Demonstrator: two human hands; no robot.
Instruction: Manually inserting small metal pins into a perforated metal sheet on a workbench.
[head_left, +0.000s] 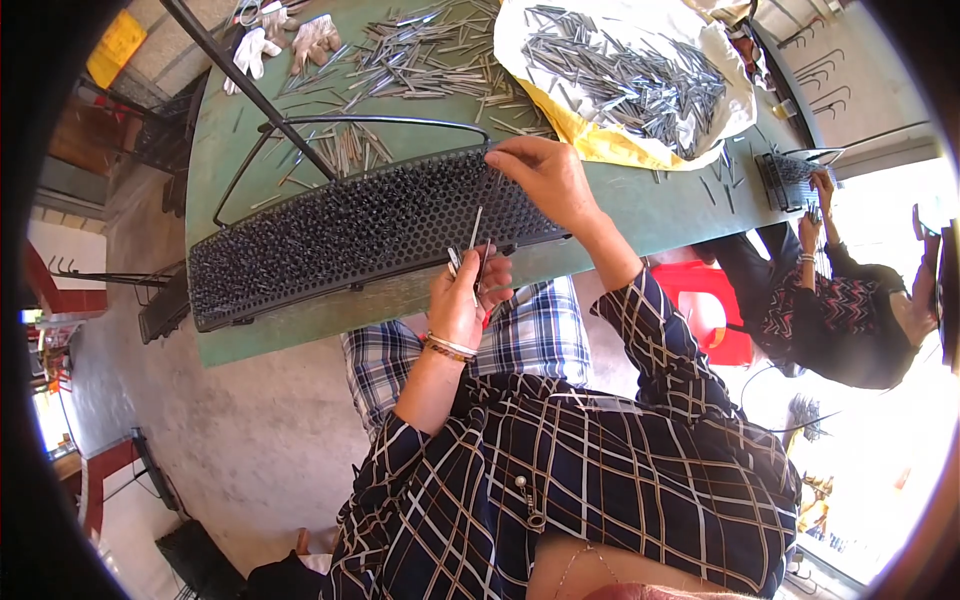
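A long black rack full of round holes (518, 218) lies along the near side of the green table. Many small dark pieces stand in its left and middle holes; the holes toward the right look bare. In front of the rack, my left hand (456, 306) is closed round a few thin metal strips (476, 228), one of them pointing up. My right hand (556, 186) hangs over the rack's far right part, thumb and fingertips pinched together. What sits between those fingertips is too small to make out.
A wire handle (385, 119) and a slanting black bar (245, 85) rise behind the rack. Loose strips (425, 65) cover the table (235, 170). Farther right lies a white sack (738, 85) of strips. A co-worker (835, 310) handles a smaller rack (787, 180) near a red stool (690, 290).
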